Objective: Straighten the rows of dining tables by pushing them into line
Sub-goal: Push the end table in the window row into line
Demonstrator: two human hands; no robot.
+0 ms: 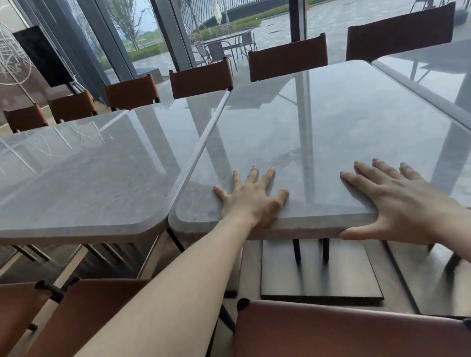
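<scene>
- Along window-side row, L to R: left table, middle table, right table. Middle one is the table in hand, directly in front of the person, long sides running just beside both neighbours.
- Near edges don't match: middle table's front edge sits closer to the person than left table's, so row looks out of line.
- Left hand: flat on middle top near front-left corner, fingers spread and straight, pressing, nothing gripped.
- Right hand: palm flat on top at front edge, fingers splayed; thumb drops over the edge, whether it hooks under I can't tell.
- Risk 1: tops look glossy, so flat palms could slide instead of moving the table. Prob. needs downward load plus push.
- Risk 2: gap to left table v. narrow; uneven push btwn hands could skew the top and knock stone edge on stone edge, chipping.
- Risk 3: pedestal base plate may drag or catch on floor, making the table jerk.
- Risk 4: far chair stands close behind; overshoot would bump it.
- Materials: tops grey, stone-like, polished, strong window reflections, rounded corners, thick eased edges. Base dark flat metal plate w/ thin uprights. Chairs rust-brown, leather-like backs on dark frames; near chair below the hands.
</scene>
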